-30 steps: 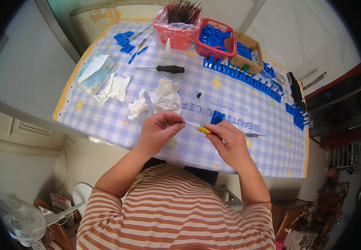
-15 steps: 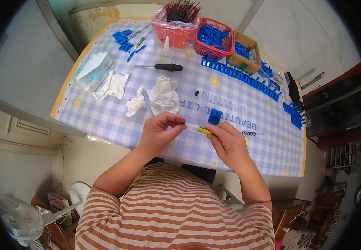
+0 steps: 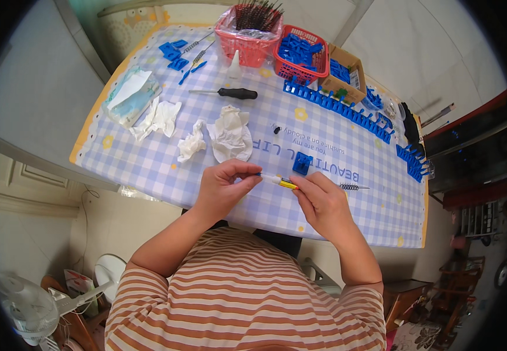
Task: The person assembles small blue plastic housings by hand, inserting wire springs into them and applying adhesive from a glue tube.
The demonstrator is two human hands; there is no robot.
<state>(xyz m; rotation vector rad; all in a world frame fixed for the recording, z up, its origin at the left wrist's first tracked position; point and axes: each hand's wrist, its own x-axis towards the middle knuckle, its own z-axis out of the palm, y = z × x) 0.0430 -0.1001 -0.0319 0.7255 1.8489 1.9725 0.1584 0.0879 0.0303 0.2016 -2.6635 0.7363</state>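
Observation:
Near the table's front edge, my left hand (image 3: pixel 225 184) pinches a small dark blue piece (image 3: pixel 258 174), mostly hidden by the fingertips. My right hand (image 3: pixel 326 202) grips a small yellow and white tube (image 3: pixel 286 183), its white nozzle turned toward the blue piece. Whether the nozzle touches that piece is too small to tell. Just beyond the right hand lies a blue plastic block (image 3: pixel 302 164). A metal spring on a rod (image 3: pixel 351 187) rests to the right of that hand. Crumpled white tissue (image 3: pixel 230 137) lies beyond the left hand.
A black-handled screwdriver (image 3: pixel 237 93) and a white nozzle bottle (image 3: pixel 234 69) lie farther back. Red baskets (image 3: pixel 247 50) and a cardboard box (image 3: pixel 355 79) line the back. A row of blue parts (image 3: pixel 341 108) runs along the right. A tissue pack (image 3: pixel 129 96) sits left.
Both hands keep nearly the same pose and hold the same things. The tube has shifted very slightly.

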